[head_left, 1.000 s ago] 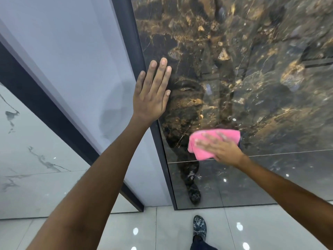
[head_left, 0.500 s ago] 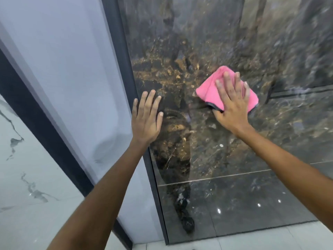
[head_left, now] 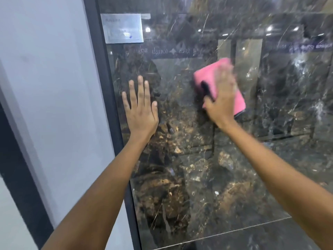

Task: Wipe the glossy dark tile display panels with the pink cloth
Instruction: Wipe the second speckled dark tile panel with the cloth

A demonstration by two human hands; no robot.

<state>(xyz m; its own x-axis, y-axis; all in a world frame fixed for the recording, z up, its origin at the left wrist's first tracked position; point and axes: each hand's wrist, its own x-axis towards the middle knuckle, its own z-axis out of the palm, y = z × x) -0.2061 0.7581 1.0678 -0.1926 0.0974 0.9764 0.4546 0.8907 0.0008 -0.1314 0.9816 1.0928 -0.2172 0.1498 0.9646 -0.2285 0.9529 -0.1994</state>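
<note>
The right hand [head_left: 222, 103] presses the pink cloth [head_left: 219, 82] flat against the dark panel [head_left: 252, 168]; its fingers are spread over the cloth and blurred, so whether any of them curl round an edge cannot be told, though the thumb appears to lie along the cloth's left border. The cloth sits in the upper middle of the panel, right of the label [head_left: 123, 28] and just below a band of reflected lettering. Its long axis runs obliquely, from upper left to lower right. The left hand [head_left: 141, 109] rests flat on the same panel with fingers straight, holding nothing, just beside the dark frame [head_left: 106, 87] and well apart from the cloth. The coming stroke probably depends on this layout: most unwiped-looking surface lies rightward and below the cloth, within reach of the right hand alone.
</note>
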